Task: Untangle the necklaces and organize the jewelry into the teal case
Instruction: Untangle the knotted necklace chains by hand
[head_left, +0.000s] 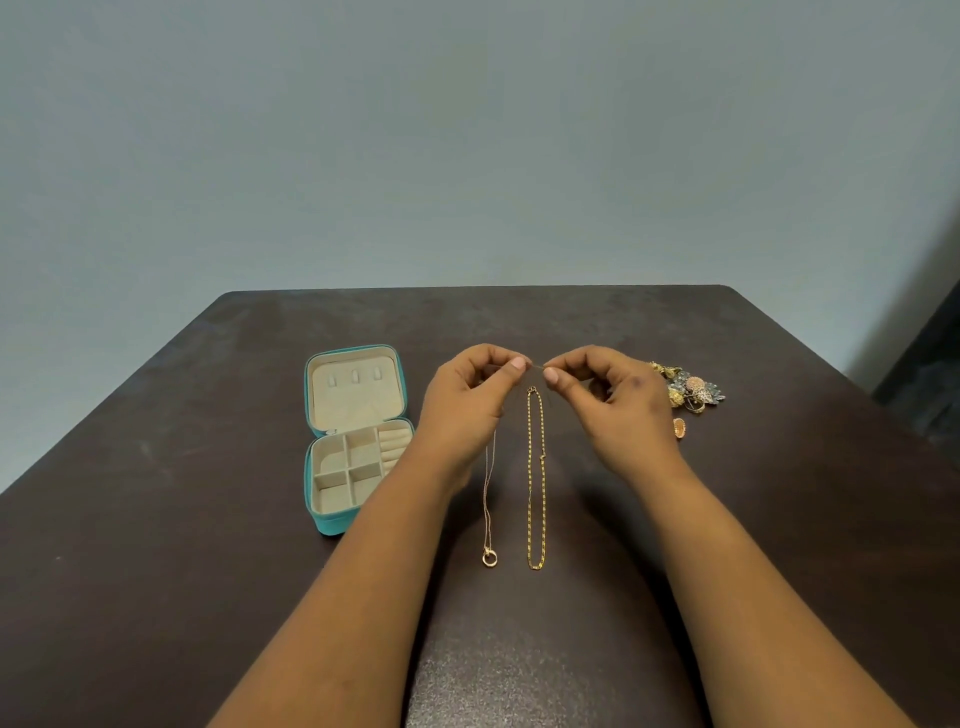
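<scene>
From my remote seat I see a dark brown table (156, 519) filling the lower half of the frame, with a plain grey-blue wall above it.

At centre left sits the teal case (358, 439), lying open – its cream lid is folded back toward the top of the frame, and its cream tray of small square compartments is nearer the bottom, partly covered by the left forearm.

Moving right, the left hand (467, 400) is raised just above centre, thumb and forefinger pinched together on the end of a thin pale chain (488, 499). That chain runs down the frame from under the hand and ends in a small ring pendant (489, 558) lying on the table.

Just beside it, to the right, a yellow gold chain necklace (536, 478) lies on the table as a long narrow loop (straight, and apart from the thin chain).

The right hand (613, 400) faces the left one, fingertips nearly meeting, thumb and forefinger pinched on a fine strand between the two hands – too thin for me to tell which chain it belongs to.

At centre right, beyond the right hand, lies a heap of mixed jewelry (688, 389), with one small round gold piece (679, 427) just below it.
</scene>
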